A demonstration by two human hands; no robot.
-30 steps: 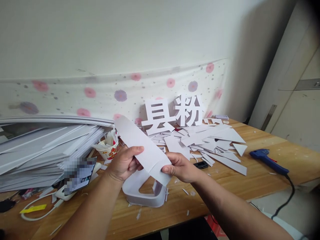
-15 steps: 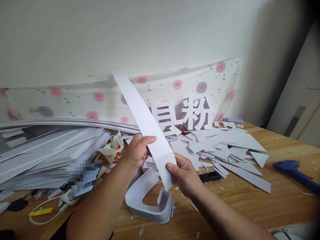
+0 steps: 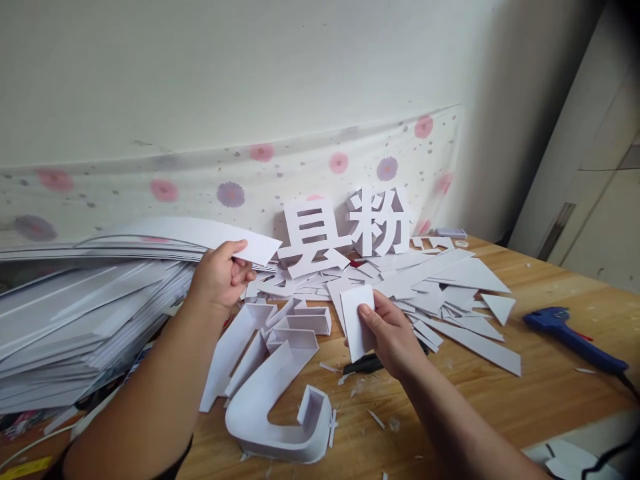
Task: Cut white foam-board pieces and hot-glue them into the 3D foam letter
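My left hand [image 3: 217, 277] pinches the end of a long white strip [image 3: 263, 249], which stretches away to the left above the stacked sheets. My right hand [image 3: 397, 333] grips a short white rectangular piece [image 3: 355, 327], thumb on its face. On the table between my forearms lies a hollow white character [image 3: 275, 437] with thin upright walls, its curved hook nearest me. Under the short piece, partly hidden by it and my right hand, rests a black cutter knife [image 3: 367, 364].
Two white raised characters, one on the left [image 3: 315, 233] and one on the right [image 3: 380, 223], lean at the back. White offcuts [image 3: 475, 327] are heaped before them. A blue glue gun [image 3: 575, 340] lies at right, stacked white sheets [image 3: 100, 307] at left.
The short piece is now apart from the long strip. My left hand has moved left and up with the strip, which now points leftward; my right hand keeps the short piece.
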